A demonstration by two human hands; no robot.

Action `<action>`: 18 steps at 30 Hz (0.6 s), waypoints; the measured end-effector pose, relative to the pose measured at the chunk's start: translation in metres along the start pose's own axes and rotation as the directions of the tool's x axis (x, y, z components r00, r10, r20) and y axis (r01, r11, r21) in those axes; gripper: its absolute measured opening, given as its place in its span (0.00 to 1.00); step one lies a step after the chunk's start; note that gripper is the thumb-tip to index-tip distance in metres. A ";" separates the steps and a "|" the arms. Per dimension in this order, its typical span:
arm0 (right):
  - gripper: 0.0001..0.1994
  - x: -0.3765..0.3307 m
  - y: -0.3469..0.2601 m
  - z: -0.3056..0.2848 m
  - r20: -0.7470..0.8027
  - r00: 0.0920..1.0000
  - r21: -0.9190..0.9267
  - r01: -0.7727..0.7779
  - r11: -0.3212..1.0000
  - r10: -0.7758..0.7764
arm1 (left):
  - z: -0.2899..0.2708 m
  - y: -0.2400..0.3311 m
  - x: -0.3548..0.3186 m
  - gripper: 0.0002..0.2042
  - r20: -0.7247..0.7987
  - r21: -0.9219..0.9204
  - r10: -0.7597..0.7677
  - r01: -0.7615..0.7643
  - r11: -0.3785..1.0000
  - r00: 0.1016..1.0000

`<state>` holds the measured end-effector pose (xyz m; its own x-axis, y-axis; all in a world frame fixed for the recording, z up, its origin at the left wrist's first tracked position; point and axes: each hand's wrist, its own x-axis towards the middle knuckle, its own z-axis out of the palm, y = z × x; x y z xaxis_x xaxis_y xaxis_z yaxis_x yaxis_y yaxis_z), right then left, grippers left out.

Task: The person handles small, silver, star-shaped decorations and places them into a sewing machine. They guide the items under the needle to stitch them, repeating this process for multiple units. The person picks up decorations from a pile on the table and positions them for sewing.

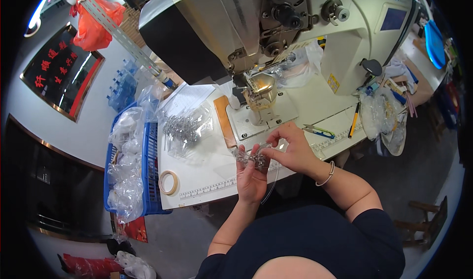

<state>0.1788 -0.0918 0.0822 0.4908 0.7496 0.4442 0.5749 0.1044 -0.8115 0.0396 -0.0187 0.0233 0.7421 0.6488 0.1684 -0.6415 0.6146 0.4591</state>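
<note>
My left hand [250, 183] is closed around a bunch of small silvery pieces with clear strands [256, 159], held over the front edge of the white sewing table. Thumb and fingers of my right hand [294, 153] pinch the upper right side of the same bunch; exactly what lies between the fingertips is too small to tell. A thin pale cord [276, 178] hangs from it past the table edge. Just beyond my hands, the industrial sewing machine's presser and needle area [261, 89] stands above a metal plate. A tan strip [225, 121] lies left of that plate.
At left on the table are a clear bag of silvery pieces [185, 130] and a tape roll [169, 182]. A blue basket of plastic bags [151, 165] stands beside it. Thread snips [319, 131] and a yellow marker [354, 121] lie right. A ruler tape [209, 188] runs along the front.
</note>
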 end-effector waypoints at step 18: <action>0.08 0.047 -0.010 0.002 0.373 0.917 0.003 0.148 0.989 -0.138 | 0.008 0.013 0.005 0.22 -0.059 0.058 -0.288 0.291 0.955 0.956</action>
<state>0.1947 -0.0560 0.1099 0.1265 0.9170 0.3782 0.6391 0.2162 -0.7381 0.0368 -0.0112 0.0372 0.8825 0.4698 -0.0222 -0.3856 0.7497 0.5378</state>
